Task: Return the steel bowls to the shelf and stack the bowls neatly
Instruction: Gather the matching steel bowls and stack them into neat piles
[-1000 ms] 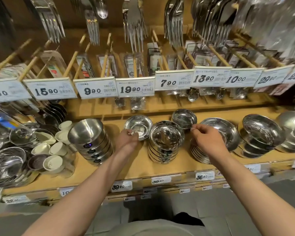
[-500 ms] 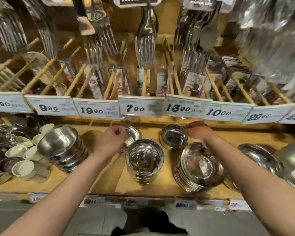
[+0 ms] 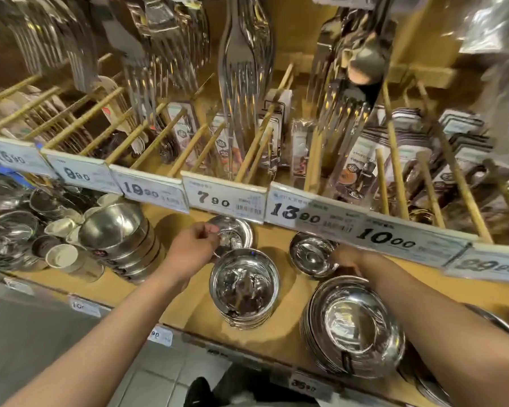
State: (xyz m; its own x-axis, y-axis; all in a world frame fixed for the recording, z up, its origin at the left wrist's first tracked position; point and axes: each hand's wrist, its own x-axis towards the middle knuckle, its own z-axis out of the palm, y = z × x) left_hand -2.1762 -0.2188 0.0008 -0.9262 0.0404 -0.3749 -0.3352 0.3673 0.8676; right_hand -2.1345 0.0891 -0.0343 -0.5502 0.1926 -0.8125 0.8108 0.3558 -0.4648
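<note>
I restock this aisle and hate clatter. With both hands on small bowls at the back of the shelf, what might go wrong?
The left hand pinches only the rim of the small shallow steel dish, a grip that may slip. Either forearm, pulling back, might knock the tall stack of deep steel bowls between them. The right hand works partly hidden under the price tags.

Left hand pinches small dish; right hand touches small bowl.

The stacked bowls and the shallow dishes are gleaming as polished, mirror-bright steel, and the hanging forks are shining with the same glossy metal. The shelf and dividing rods are showing smooth, matt wood. The price tags are looking like white paper under slightly glossy plastic.
</note>
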